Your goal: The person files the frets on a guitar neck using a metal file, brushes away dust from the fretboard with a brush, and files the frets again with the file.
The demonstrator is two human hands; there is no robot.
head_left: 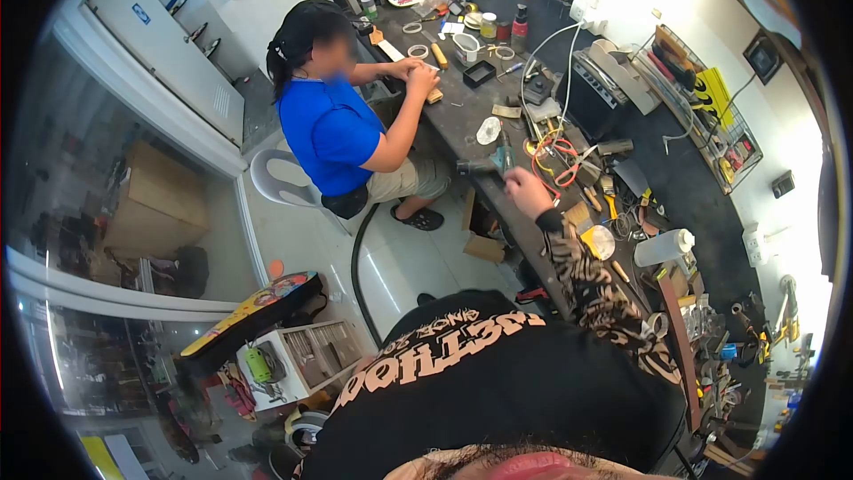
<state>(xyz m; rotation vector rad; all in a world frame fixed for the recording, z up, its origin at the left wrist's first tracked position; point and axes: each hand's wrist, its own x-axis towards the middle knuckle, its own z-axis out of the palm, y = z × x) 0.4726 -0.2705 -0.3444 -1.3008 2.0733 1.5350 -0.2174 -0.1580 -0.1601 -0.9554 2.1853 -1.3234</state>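
Note:
My right hand [528,192], in a dark patterned sleeve, reaches over the near edge of the dark workbench [484,111]. Its fingers are closed beside a grey and teal tool [503,158] at the bench edge; what they grip is too small to make out. A white oval piece [489,131] lies just beyond the tool. Orange-red cables [558,169] are looped to the right of the hand. My left hand is out of view.
A seated co-worker in a blue shirt [329,133] holds a small item in both hands over the bench. Farther along are a black tray [479,74] and white cup [466,46]. A white bottle [665,248], brushes and tools crowd the right; drawers [311,356] stand lower left.

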